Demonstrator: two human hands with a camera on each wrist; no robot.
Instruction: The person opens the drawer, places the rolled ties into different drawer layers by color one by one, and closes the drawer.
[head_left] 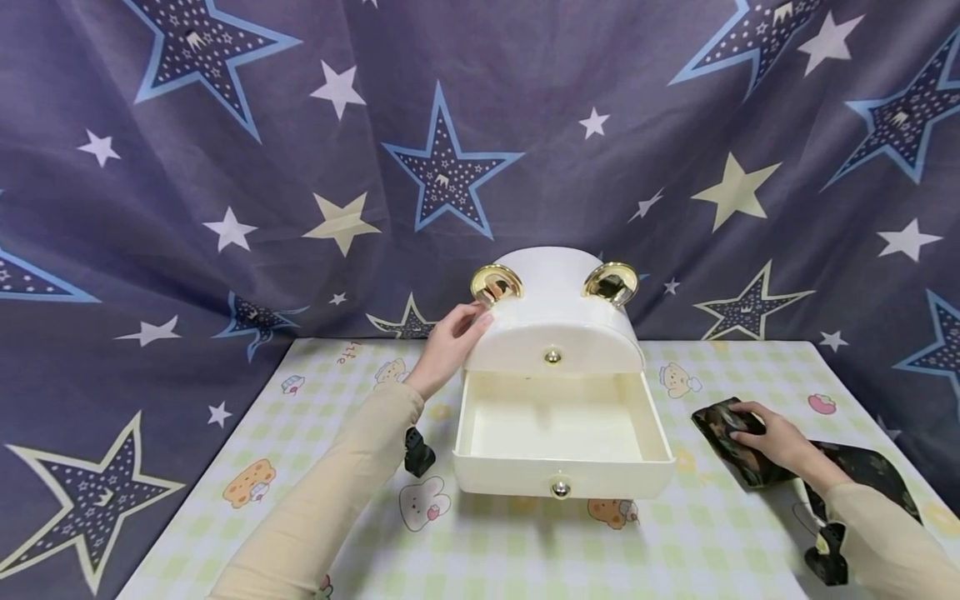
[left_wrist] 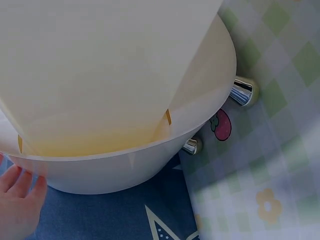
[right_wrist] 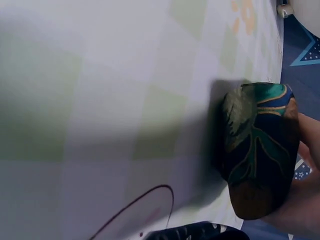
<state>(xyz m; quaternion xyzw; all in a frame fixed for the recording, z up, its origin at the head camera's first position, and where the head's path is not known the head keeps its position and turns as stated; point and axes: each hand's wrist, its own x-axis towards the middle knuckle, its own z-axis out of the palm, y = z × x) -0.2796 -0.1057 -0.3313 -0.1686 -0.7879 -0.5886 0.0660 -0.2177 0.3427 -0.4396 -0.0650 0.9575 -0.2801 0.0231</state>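
A white storage box [head_left: 555, 346] with two gold ears and a rounded top stands on the table. Its lower drawer [head_left: 562, 479] is pulled out, and the inside looks bare. My left hand [head_left: 452, 343] touches the box's upper left side, just under the left gold ear [head_left: 497, 284]; its fingers also show at the box's edge in the left wrist view. Off to the right, my right hand [head_left: 780, 442] grips a dark case [head_left: 738, 454] between thumb and fingers. Up close, the case [right_wrist: 260, 145] has a leafy green, blue and brown pattern with gold lines.
Another dark patterned piece [head_left: 862, 471] lies beneath the right forearm; its kind is unclear. A checked cloth [head_left: 337, 500] with cartoon prints covers the table. Right behind the box hangs a star-patterned curtain [head_left: 555, 192].
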